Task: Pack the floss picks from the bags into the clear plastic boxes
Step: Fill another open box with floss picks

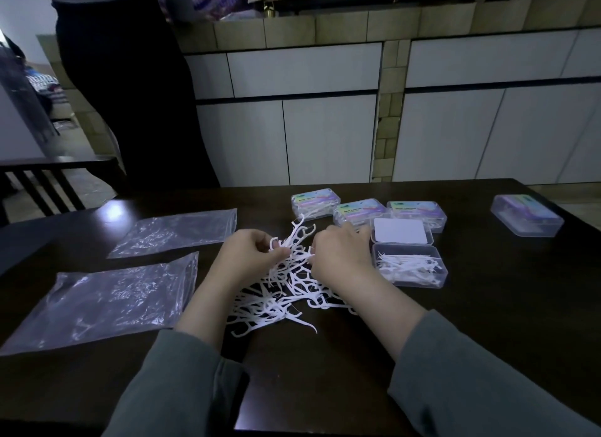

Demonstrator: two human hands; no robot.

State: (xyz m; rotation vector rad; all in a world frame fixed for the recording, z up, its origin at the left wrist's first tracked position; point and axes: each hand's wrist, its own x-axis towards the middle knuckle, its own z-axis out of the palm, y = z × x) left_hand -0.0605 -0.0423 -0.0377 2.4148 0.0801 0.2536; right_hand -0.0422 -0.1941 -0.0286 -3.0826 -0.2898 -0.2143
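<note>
— Which step is the person on?

— Gathering, by the look of it. The left hand [257, 251] has its fingers curled round a small bunch of floss picks [294, 241], lifted just above the loose pile [276, 300] in the middle of the table [487, 322]. The right hand [341, 254] is curled at the same bunch; whether its fingers actually clamp any picks cannot be told, since the back of the hand hides them.

— And the boxes?

— The open box [409, 267] sits just beside the right hand, partly filled, its lid [401, 231] hinged back. Three closed boxes [357, 210] stand behind it toward the far edge, a fourth [527, 215] near the far right corner. Two bags [123, 300] lie flat at the left edge, seemingly emptied.

— Next move?

— Probably squaring the bunch so the picks lie parallel, then laying it in the open box alongside those already there. Tangled heads could snag.
</note>
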